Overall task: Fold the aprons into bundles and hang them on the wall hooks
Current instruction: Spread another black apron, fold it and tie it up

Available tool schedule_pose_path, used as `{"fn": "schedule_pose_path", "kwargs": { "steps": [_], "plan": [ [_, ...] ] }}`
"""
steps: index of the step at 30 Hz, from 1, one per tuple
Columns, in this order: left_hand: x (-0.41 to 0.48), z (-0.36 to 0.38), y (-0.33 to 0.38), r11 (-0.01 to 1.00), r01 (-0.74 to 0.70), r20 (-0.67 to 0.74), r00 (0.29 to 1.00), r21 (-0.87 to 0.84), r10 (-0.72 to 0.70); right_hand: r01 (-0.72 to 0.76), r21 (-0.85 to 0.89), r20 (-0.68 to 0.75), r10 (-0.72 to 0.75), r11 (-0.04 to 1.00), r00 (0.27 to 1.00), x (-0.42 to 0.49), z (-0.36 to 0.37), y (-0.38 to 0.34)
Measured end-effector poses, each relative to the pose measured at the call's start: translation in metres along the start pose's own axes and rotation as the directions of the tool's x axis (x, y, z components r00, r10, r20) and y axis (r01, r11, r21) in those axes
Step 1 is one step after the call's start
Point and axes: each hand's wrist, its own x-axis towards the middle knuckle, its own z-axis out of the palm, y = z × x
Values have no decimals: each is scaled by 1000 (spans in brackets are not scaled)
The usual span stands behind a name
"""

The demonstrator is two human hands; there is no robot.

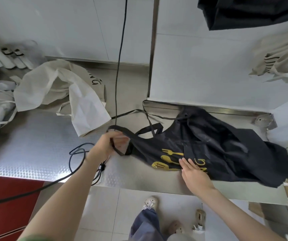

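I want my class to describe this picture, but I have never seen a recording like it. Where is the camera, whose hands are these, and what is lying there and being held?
There is no machine here: a person wears one wide-angle camera on the head, looking down at their own bare hands. A black apron with a yellow cutlery print lies on the steel counter. The left hand grips its neck strap; the right hand rests flat and open on the cloth. A crumpled cream apron lies further left, and a black cable hangs down onto the counter.
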Motion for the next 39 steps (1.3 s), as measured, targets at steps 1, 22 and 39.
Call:
{"fn": "schedule_pose_path", "kwargs": {
  "steps": [1, 22, 39],
  "plan": [
    [2, 2, -5, 986, 11, 94, 995, 166, -26, -44, 37, 1, 44, 998, 999, -5, -2, 0],
    [2, 25, -42, 965, -121, 193, 978, 234, 76, 15, 644, -18, -5, 765, 1000, 73, -51, -38],
    [5, 40, -45, 217, -151, 45, 903, 964, 428, 73, 840, -68, -30, 538, 997, 70, -63, -36]
  ]
}}
